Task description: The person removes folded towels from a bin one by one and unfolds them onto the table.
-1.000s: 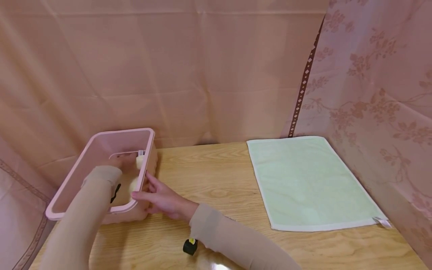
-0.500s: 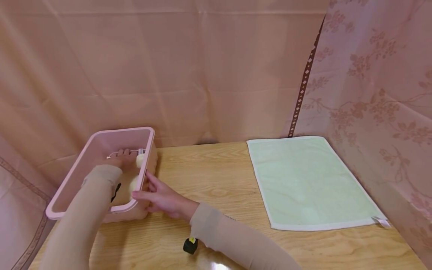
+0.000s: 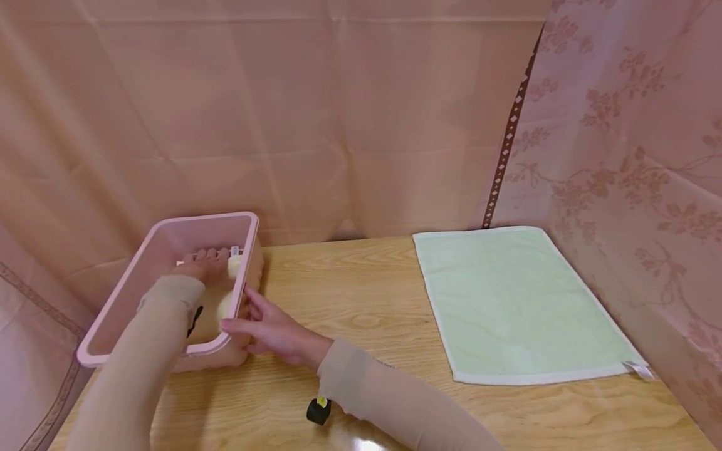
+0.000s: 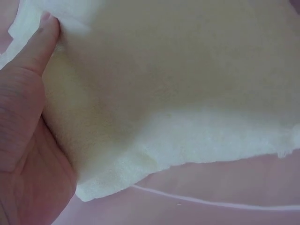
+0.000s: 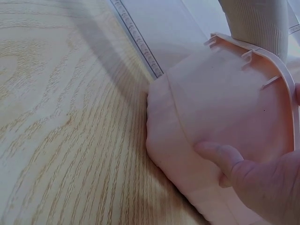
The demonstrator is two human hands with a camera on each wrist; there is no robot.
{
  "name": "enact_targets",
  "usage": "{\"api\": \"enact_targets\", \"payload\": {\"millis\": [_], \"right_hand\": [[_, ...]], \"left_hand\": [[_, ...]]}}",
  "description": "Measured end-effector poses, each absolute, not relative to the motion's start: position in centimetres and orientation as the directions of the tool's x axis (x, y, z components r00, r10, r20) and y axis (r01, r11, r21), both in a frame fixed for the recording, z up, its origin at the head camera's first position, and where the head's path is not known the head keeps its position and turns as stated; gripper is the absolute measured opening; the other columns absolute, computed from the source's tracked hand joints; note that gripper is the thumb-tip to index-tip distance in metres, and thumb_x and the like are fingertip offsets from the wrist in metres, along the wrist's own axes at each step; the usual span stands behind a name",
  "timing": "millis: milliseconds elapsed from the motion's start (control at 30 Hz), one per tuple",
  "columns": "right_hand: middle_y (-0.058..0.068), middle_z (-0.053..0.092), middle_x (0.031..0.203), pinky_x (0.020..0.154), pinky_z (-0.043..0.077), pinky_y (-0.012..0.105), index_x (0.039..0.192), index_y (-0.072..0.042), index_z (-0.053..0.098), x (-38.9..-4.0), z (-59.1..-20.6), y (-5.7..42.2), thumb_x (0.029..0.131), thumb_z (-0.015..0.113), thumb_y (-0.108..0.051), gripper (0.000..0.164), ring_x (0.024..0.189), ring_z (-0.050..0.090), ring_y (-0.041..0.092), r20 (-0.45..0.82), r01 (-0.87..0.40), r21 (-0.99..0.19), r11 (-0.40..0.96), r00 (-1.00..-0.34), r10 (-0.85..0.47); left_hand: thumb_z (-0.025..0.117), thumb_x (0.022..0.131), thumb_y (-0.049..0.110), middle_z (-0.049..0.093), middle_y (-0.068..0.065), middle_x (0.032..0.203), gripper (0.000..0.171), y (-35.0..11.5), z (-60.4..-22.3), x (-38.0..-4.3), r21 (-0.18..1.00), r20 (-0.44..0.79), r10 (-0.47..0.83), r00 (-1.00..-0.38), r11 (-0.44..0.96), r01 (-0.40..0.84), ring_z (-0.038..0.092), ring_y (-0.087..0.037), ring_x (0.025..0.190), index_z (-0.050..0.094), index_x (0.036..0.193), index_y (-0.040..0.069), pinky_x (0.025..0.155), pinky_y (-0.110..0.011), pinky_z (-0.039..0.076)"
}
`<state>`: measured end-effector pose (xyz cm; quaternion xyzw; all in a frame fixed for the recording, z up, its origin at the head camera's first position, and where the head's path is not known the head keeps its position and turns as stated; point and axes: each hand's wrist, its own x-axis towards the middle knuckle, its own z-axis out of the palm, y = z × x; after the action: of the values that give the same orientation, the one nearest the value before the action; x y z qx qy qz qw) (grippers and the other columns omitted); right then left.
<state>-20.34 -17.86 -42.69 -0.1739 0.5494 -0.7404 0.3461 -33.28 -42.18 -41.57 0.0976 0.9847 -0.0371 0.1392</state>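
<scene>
Saw cream cloth (image 4: 187,84) directly beneath left hand (image 3: 204,268), inside pink bin (image 3: 205,217). Counted 4 left fingers over it, seemingly straight, tips poorly seen. Found right hand (image 3: 279,332) gripping the pink bin's side, thumb at rim. Spotted green towel (image 3: 524,307) well right of that hand, flat on wooden table (image 3: 350,300).

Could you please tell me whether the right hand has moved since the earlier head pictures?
No, not visibly: against the green towel in the head view, the right hand keeps its place at the rim of the pink bin.
</scene>
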Motion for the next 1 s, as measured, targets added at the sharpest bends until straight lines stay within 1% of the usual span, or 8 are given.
{"api": "enact_targets", "payload": {"millis": [133,200,267,367,433,567,800,1000], "right_hand": [[0.0,0.054,0.141,0.093,0.053,0.055,0.161,-0.035,0.026,-20.3,-42.6,-17.8,0.1,0.066,-0.021,0.074,0.113,0.062,0.015,-0.131,0.333,-0.929,-0.159,-0.701,-0.701],[0.001,0.053,0.143,0.093,0.053,0.055,0.161,-0.034,0.026,-20.4,-42.5,-17.7,0.1,0.067,-0.022,0.074,0.112,0.062,0.015,-0.135,0.338,-0.927,-0.163,-0.705,-0.696],[0.003,0.051,0.147,0.092,0.053,0.056,0.161,-0.034,0.027,-20.5,-42.4,-17.7,0.1,0.067,-0.022,0.073,0.113,0.062,0.016,-0.137,0.342,-0.924,-0.169,-0.71,-0.69],[0.004,0.05,0.149,0.092,0.053,0.057,0.161,-0.033,0.028,-20.6,-42.4,-17.8,0.099,0.067,-0.021,0.073,0.114,0.062,0.017,-0.147,0.352,-0.921,-0.17,-0.715,-0.683],[0.002,0.049,0.15,0.092,0.053,0.057,0.161,-0.032,0.028,-20.5,-42.4,-17.8,0.099,0.068,-0.021,0.074,0.115,0.062,0.017,-0.157,0.358,-0.919,-0.166,-0.717,-0.68],[0.003,0.048,0.152,0.092,0.052,0.058,0.161,-0.03,0.028,-20.4,-42.2,-17.8,0.099,0.068,-0.022,0.074,0.117,0.061,0.018,-0.158,0.362,-0.917,-0.17,-0.718,-0.678],[0.005,0.05,0.151,0.095,0.049,0.061,0.16,-0.023,0.032,-19.6,-41.9,-18.3,0.099,0.067,-0.016,0.071,0.12,0.059,0.02,-0.137,0.355,-0.906,-0.231,-0.762,-0.633],[0.005,0.054,0.146,0.093,0.05,0.061,0.158,-0.025,0.038,-18.8,-42.0,-18.8,0.1,0.066,-0.016,0.065,0.114,0.062,0.022,-0.111,0.341,-0.904,-0.256,-0.768,-0.63]], "left_hand": [[0.057,0.094,0.053,0.05,-0.039,0.128,0.072,-42.2,-41.1,-33.3,-0.024,-0.242,0.197,-0.95,0.978,0.209,0.045,-0.058,0.12,0.046,0.125,-0.01,0.097,-0.069,0.035],[0.056,0.096,0.047,0.053,-0.037,0.113,0.062,-42.4,-40.7,-33.4,-0.037,-0.195,0.223,-0.955,0.971,0.234,0.05,-0.054,0.105,0.046,0.116,-0.011,0.087,-0.063,0.041],[0.059,0.094,0.05,0.052,-0.032,0.097,0.063,-42.5,-40.2,-33.5,-0.038,-0.147,0.234,-0.961,0.97,0.242,0.05,-0.048,0.09,0.046,0.107,-0.01,0.075,-0.057,0.041],[0.06,0.091,0.061,0.05,-0.027,0.088,0.073,-42.8,-39.3,-33.4,-0.04,-0.121,0.235,-0.964,0.97,0.242,0.05,-0.044,0.082,0.046,0.102,-0.01,0.07,-0.055,0.042],[0.062,0.082,0.077,0.054,-0.034,0.095,0.093,-42.8,-38.5,-33.3,-0.031,-0.119,0.223,-0.967,0.973,0.228,0.054,-0.052,0.091,0.048,0.106,-0.012,0.076,-0.063,0.044],[0.053,0.081,0.086,0.052,-0.043,0.118,0.11,-43.0,-36.5,-33.1,-0.06,-0.115,0.23,-0.967,0.97,0.237,0.049,-0.064,0.114,0.046,0.121,-0.016,0.089,-0.075,0.038],[0.058,0.089,0.071,0.051,-0.03,0.095,0.081,-42.1,-32.1,-31.7,-0.006,-0.054,0.208,-0.977,0.978,0.208,0.049,-0.05,0.093,0.045,0.102,-0.007,0.077,-0.065,0.037],[0.054,0.098,0.06,0.048,-0.029,0.096,0.068,-40.8,-29.0,-29.9,-0.019,-0.073,0.186,-0.98,0.982,0.188,0.045,-0.05,0.091,0.041,0.102,-0.007,0.076,-0.062,0.033]]}}
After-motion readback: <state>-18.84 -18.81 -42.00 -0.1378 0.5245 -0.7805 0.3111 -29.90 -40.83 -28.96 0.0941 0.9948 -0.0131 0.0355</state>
